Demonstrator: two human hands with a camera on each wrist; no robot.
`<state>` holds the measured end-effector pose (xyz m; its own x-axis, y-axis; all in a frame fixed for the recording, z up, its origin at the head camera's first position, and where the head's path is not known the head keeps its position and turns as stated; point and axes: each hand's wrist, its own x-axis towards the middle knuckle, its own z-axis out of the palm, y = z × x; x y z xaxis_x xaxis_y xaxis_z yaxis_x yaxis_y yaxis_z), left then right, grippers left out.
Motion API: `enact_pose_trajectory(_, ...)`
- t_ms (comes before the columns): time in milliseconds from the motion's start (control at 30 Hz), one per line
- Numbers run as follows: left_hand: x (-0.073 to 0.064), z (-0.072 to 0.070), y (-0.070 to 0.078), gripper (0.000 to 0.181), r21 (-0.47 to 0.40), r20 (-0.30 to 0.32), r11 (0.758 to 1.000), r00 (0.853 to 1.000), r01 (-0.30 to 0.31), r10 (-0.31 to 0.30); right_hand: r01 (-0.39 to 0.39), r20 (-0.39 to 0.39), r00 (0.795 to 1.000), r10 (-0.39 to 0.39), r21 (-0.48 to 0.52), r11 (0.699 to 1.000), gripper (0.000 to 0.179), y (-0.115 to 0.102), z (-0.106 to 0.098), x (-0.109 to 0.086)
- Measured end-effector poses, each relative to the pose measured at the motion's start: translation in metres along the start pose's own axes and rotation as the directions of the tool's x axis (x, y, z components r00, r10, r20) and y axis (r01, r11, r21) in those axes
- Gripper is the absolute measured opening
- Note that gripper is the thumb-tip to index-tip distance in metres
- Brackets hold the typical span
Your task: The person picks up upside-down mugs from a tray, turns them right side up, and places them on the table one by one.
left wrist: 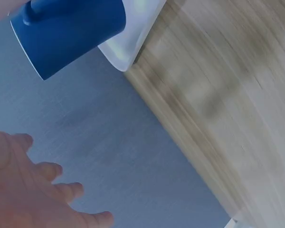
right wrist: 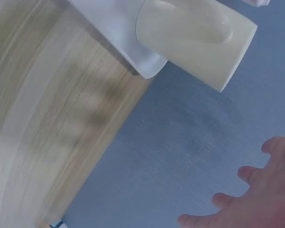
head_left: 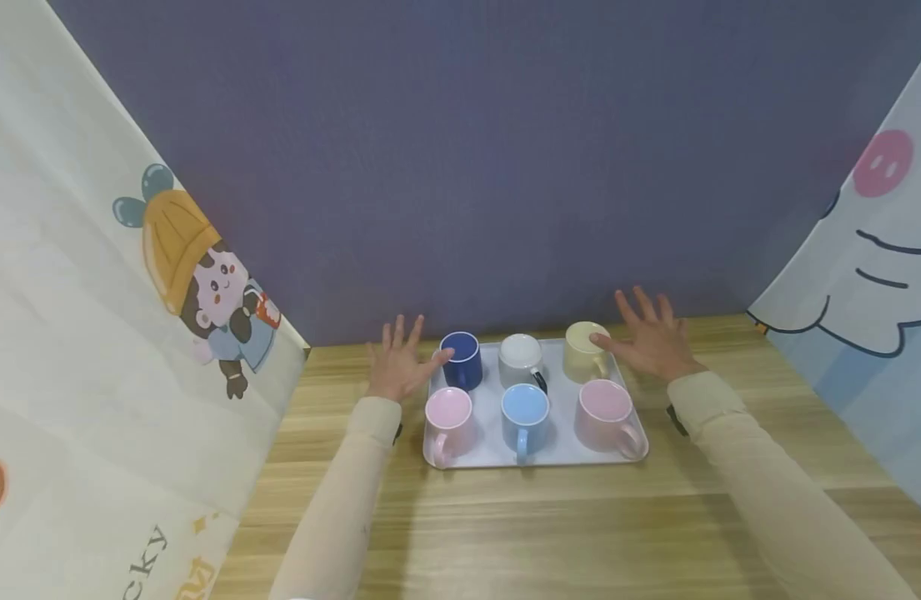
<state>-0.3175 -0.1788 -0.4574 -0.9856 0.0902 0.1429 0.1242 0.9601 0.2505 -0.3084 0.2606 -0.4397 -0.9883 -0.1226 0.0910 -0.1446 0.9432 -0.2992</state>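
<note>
On the counter [head_left: 535, 533] sits a white tray [head_left: 489, 433] with six mugs [head_left: 537, 429], the navy mug [head_left: 471, 373] and yellow mug [head_left: 580, 367] at its far corners. Beside these, the left hand [head_left: 394, 371] and right hand [head_left: 655, 346] spread wide, each grip empty — contact unclear. A careless inward sweep could catch one — tipping it against the next.

Wearing a cream left sleeve [head_left: 331, 521] and a matching right sleeve [head_left: 781, 500].
Ending in a broad left cuff [head_left: 374, 416] and right cuff [head_left: 706, 400], showing a small dark left wrist piece [head_left: 397, 433] and dark right wrist piece [head_left: 677, 420], leaving left hand [head_left: 395, 369] and right hand [head_left: 654, 346] bare.
</note>
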Motion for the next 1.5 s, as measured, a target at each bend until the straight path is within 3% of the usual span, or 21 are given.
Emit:
enact_pose_trajectory(233, -0.009, 0.001, -0.003, 0.076, -0.138, 0.023, 0.990, 0.999, 0.042, -0.039, 0.014, 0.044, 0.999, -0.014, 0.009, 1.000, 0.112, 0.002, 0.008, -0.002)
enact_pose_trajectory(433, -0.022, 0.015, -0.013, 0.059, -0.322, 0.080, 0.942, 0.994, 0.095, -0.073, 0.044, 0.054, 0.997, -0.049, 0.085, 0.995, 0.108, 0.002, 0.015, -0.005)
enact_pose_trajectory(533, -0.029, 0.026, -0.017, 0.048, -0.350, 0.141, 0.927, 0.986, 0.136, -0.092, 0.051, 0.055, 0.997, -0.058, 0.124, 0.991, 0.089, 0.003, 0.020, -0.006)
enact_pose_trajectory(667, -0.036, 0.038, -0.021, 0.034, -0.295, 0.185, 0.944, 0.978, 0.151, -0.099, 0.032, 0.123, 0.991, -0.058, 0.203, 0.979, 0.048, 0.007, 0.026, -0.001)
enact_pose_trajectory(800, -0.042, 0.047, -0.021, 0.019, -0.270, 0.195, 0.948, 0.974, 0.167, -0.116, 0.044, 0.152, 0.984, -0.094, 0.304, 0.952, 0.031, 0.013, 0.033, 0.005)
enact_pose_trajectory(867, -0.045, 0.051, -0.020, 0.015, -0.299, 0.215, 0.935, 0.968, 0.191, -0.129, 0.080, 0.130, 0.983, -0.129, 0.330, 0.941, 0.026, 0.016, 0.037, 0.008)
enact_pose_trajectory(967, -0.049, 0.057, -0.019, 0.015, -0.383, 0.268, 0.890, 0.952, 0.246, -0.147, 0.115, 0.104, 0.981, -0.162, 0.359, 0.926, 0.025, 0.020, 0.041, 0.012)
enact_pose_trajectory(1133, -0.050, 0.070, -0.015, 0.014, -0.489, 0.300, 0.812, 0.935, 0.320, -0.188, 0.082, 0.137, 0.979, -0.150, 0.411, 0.908, 0.030, 0.033, 0.048, 0.023)
enact_pose_trajectory(1300, -0.045, 0.072, -0.007, 0.012, -0.487, 0.292, 0.800, 0.928, 0.351, -0.229, 0.038, 0.182, 0.974, -0.135, 0.455, 0.890, 0.029, 0.043, 0.051, 0.037)
enact_pose_trajectory(1500, -0.048, 0.067, -0.002, 0.011, -0.474, 0.299, 0.799, 0.921, 0.371, -0.250, 0.011, 0.203, 0.971, -0.126, 0.488, 0.873, 0.029, 0.043, 0.049, 0.036)
